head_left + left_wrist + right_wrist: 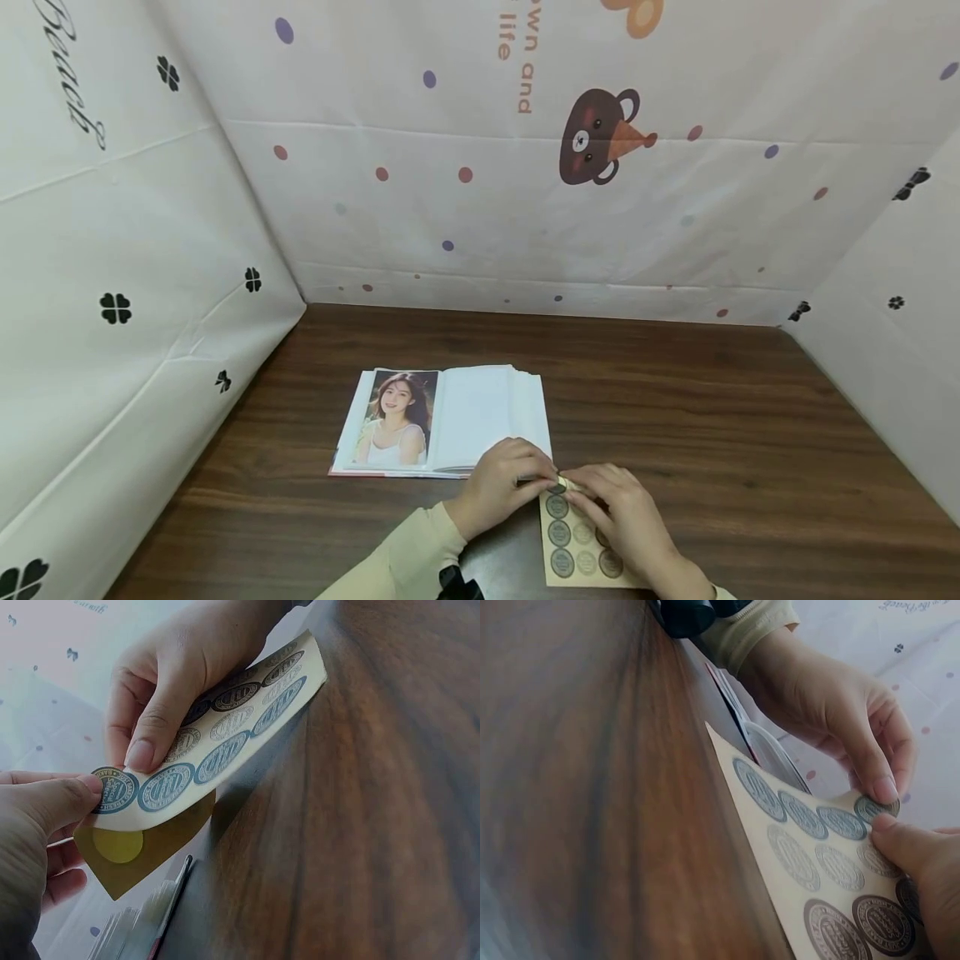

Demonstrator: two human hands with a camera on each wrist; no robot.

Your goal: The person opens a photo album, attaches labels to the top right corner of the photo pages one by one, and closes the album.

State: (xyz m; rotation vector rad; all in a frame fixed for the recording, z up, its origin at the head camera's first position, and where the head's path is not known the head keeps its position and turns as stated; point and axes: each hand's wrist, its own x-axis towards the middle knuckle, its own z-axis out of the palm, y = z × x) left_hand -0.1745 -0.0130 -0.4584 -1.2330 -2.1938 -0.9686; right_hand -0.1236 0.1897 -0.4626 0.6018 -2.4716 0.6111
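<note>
A cream sheet of round stickers (567, 575) in dark, pale and brownish rows is tilted up at its far end, between both hands. My left hand (504, 487) pinches a dark round sticker (114, 789) at the sheet's corner between thumb and fingers. In the left wrist view, a yellowish underside (161, 847) with a brighter round patch shows beneath that corner. My right hand (626, 517) grips the same end of the sheet, its thumb (907, 844) on top beside the pinched sticker. Fingers under the sheet are partly hidden.
An open photo album (476, 417) lies just beyond the left hand, a portrait photo (395, 421) on its left page and a white page at right. The brown wooden table (720, 433) is enclosed by white printed cloth walls (360, 217) at the back and sides.
</note>
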